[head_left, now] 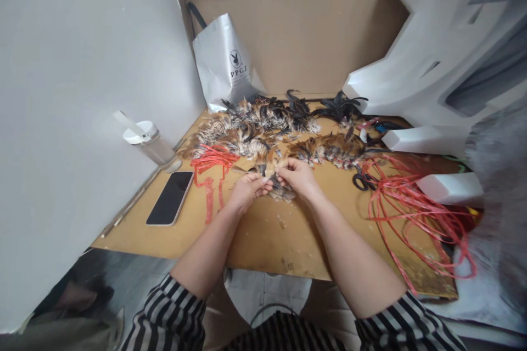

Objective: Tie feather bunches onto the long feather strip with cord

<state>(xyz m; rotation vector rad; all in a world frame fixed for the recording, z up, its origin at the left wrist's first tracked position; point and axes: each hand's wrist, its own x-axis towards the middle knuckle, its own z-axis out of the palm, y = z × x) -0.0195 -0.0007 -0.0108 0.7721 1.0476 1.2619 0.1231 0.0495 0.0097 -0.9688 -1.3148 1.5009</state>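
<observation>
One small feather bunch (281, 193) rests on the yellow-brown table (267, 247), near the middle, between the person's hands; its near end is ragged and grey, fanning toward the body, and its upper part is soft tan. Both bare forearms slant inward from striped sleeves (177, 307). The left hand (249, 191) has its fingers curled, thumb and forefinger pinched on the bunch's left edge. The right hand (302, 176) bends at the knuckles, thumb and forefinger clamped on the bunch from the other side. Off to the right sprawls a red ribbon tangle (411, 208); a phone (170, 197) lies on the left. Past them are black-handled scissors (362, 181), a red strip bundle (214, 158) and a lidded cup (150, 140). Farther back, brown, cream and black feather heaps (329, 151) spread before a silver bag (220, 66) and a cardboard panel (321, 33).
</observation>
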